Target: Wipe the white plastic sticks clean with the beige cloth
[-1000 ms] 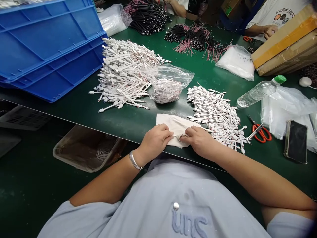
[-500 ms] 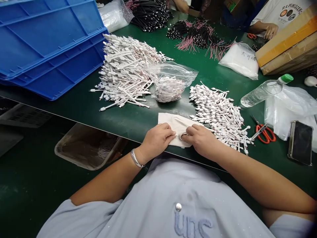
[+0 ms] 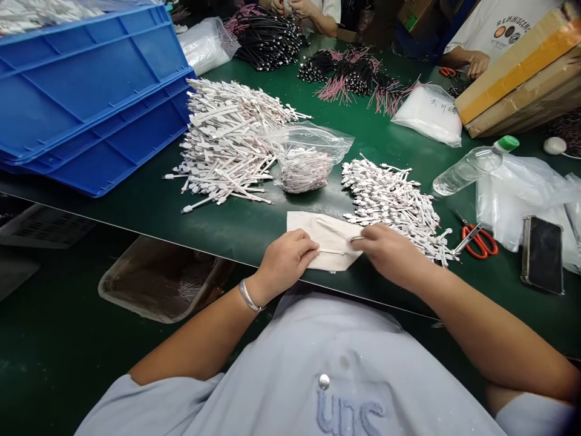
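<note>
My left hand (image 3: 290,257) rests at the table's front edge, thumb and fingers pinched on one end of a thin white cable (image 3: 332,252). The cable lies across a cream cloth (image 3: 304,223) spread on the table. At the cloth's right side is my right hand (image 3: 394,253), closed and slightly blurred. A small greyish, curved piece (image 3: 357,239) shows at its fingertips; its kind is unclear. Just beyond this hand lies a heap of short white cables (image 3: 385,191). A zip bag (image 3: 306,169) filled with similar cables sits behind the cloth.
A larger white cable pile (image 3: 227,139) lies beside stacked blue crates (image 3: 95,103). On the right are a bottle (image 3: 469,169), red-handled scissors (image 3: 481,242), plastic bags (image 3: 512,188) and a phone (image 3: 542,254). A bin (image 3: 136,290) stands below the edge. Co-workers' hands (image 3: 477,63) show at the back.
My right hand has moved right, away from my left hand, baring more of the cloth and the white cable. My left hand stays nearly in place. The view has tilted slightly up.
</note>
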`<state>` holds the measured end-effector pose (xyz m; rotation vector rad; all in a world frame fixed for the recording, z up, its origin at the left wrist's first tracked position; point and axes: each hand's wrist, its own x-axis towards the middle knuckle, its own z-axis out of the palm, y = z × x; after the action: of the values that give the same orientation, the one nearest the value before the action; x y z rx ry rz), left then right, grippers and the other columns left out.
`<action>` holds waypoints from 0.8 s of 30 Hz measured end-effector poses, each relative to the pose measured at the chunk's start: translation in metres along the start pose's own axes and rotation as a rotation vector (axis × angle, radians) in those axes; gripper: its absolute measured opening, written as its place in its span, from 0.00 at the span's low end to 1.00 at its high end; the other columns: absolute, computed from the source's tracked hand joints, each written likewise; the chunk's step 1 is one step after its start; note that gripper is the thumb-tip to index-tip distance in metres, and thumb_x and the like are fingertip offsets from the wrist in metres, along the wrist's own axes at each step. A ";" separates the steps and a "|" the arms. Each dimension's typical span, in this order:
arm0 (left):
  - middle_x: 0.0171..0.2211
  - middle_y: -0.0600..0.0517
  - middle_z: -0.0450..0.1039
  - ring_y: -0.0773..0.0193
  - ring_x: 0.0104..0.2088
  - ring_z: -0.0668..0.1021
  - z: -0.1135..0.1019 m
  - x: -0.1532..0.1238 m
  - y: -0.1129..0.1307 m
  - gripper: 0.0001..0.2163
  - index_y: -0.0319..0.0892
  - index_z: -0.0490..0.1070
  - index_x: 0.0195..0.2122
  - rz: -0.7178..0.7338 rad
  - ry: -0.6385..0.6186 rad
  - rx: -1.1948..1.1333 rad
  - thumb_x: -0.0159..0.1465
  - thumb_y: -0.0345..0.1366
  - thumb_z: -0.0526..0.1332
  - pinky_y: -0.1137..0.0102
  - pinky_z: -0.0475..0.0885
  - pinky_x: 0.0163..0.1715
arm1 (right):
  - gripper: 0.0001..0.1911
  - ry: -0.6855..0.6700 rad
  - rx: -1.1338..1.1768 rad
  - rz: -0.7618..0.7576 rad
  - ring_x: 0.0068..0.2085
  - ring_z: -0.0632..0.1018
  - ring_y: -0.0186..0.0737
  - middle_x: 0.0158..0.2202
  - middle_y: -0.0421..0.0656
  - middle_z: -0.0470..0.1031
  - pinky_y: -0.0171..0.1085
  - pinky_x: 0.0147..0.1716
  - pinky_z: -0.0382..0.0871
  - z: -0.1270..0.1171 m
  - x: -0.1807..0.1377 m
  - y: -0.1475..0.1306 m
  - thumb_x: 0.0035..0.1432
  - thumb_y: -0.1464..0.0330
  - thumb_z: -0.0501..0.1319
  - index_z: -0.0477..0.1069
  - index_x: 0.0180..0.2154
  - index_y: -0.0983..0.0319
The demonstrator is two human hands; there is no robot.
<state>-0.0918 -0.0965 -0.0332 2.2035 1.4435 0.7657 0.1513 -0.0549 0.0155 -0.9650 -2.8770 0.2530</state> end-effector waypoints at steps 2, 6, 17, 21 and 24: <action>0.35 0.50 0.71 0.64 0.36 0.72 0.000 -0.001 0.001 0.08 0.42 0.73 0.36 -0.009 0.005 0.000 0.65 0.35 0.55 0.70 0.66 0.36 | 0.09 0.159 0.055 0.145 0.39 0.69 0.44 0.38 0.46 0.68 0.38 0.37 0.61 -0.015 -0.037 0.021 0.66 0.72 0.54 0.73 0.41 0.61; 0.35 0.51 0.71 0.64 0.37 0.72 -0.002 0.000 0.003 0.06 0.42 0.70 0.34 -0.010 -0.028 0.019 0.64 0.33 0.55 0.70 0.66 0.37 | 0.18 0.373 -0.058 0.512 0.39 0.71 0.46 0.38 0.48 0.69 0.41 0.38 0.62 -0.030 -0.127 0.067 0.69 0.58 0.53 0.74 0.36 0.62; 0.29 0.52 0.72 0.66 0.30 0.72 -0.023 0.013 0.031 0.09 0.42 0.68 0.41 -0.158 -0.009 -0.264 0.64 0.40 0.54 0.72 0.65 0.29 | 0.08 0.492 -0.002 0.450 0.37 0.71 0.47 0.33 0.46 0.71 0.42 0.40 0.62 0.003 -0.114 0.056 0.64 0.66 0.57 0.70 0.33 0.63; 0.27 0.54 0.68 0.73 0.22 0.65 -0.024 0.025 0.046 0.13 0.41 0.71 0.40 -0.374 -0.087 -0.784 0.59 0.43 0.61 0.76 0.58 0.20 | 0.04 0.240 -0.016 0.388 0.38 0.68 0.46 0.33 0.44 0.68 0.39 0.38 0.60 0.014 -0.052 0.038 0.58 0.72 0.66 0.71 0.34 0.63; 0.21 0.58 0.60 0.78 0.17 0.55 -0.020 0.034 0.047 0.14 0.39 0.69 0.34 -0.550 -0.144 -1.102 0.52 0.43 0.66 0.78 0.48 0.15 | 0.07 0.148 -0.052 0.465 0.38 0.67 0.45 0.32 0.43 0.67 0.37 0.37 0.58 0.022 -0.034 0.039 0.58 0.74 0.67 0.70 0.32 0.64</action>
<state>-0.0610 -0.0831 0.0180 0.9547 1.0540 0.8661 0.1981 -0.0477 -0.0145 -1.5823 -2.5030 0.1316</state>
